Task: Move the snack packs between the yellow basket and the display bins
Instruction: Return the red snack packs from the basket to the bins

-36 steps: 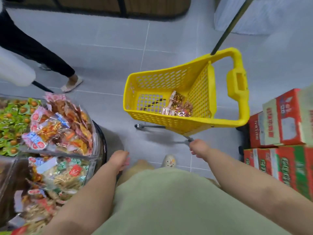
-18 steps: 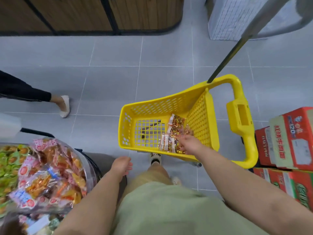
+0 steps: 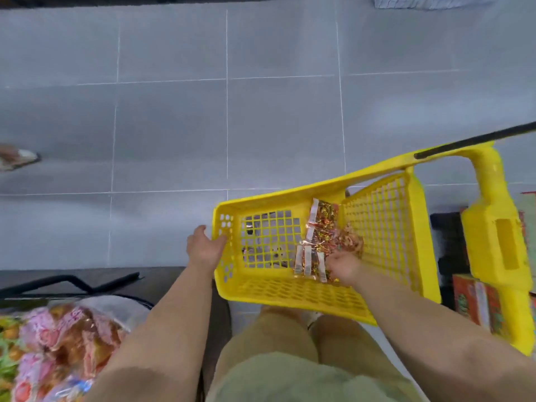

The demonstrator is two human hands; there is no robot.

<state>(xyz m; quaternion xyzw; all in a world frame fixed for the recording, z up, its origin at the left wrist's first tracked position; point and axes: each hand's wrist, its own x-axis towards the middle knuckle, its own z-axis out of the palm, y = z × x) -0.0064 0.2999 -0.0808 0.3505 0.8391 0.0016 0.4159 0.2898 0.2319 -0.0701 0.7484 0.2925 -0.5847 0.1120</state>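
The packs (image 3: 324, 242) lie heaped on the bottom of the basket (image 3: 290, 297), toward its 3 o'clock wall. They are gold-and-red foil with silver sealed ends. The right hand (image 3: 343, 266) is pushed into the heap from 6 o'clock, its grip closed on the nearest packs, presumably so that several can be lifted at once. The left hand (image 3: 204, 250) is laid against the basket's 9 o'clock corner, grip loose and thumb spread. By this the basket (light plastic, easily shoved, it may be judged) is probably steadied.

No print on the packs can be read, as the foil is blurred.

At 8 o'clock of the view a bin (image 3: 66, 343) of pink and orange packets is seen, near the left arm and likely where the packs are bound. At 3 o'clock, cartons (image 3: 475, 303) printed red and green are stacked beside the basket's handle (image 3: 493, 227). Their lettering cannot be made out.
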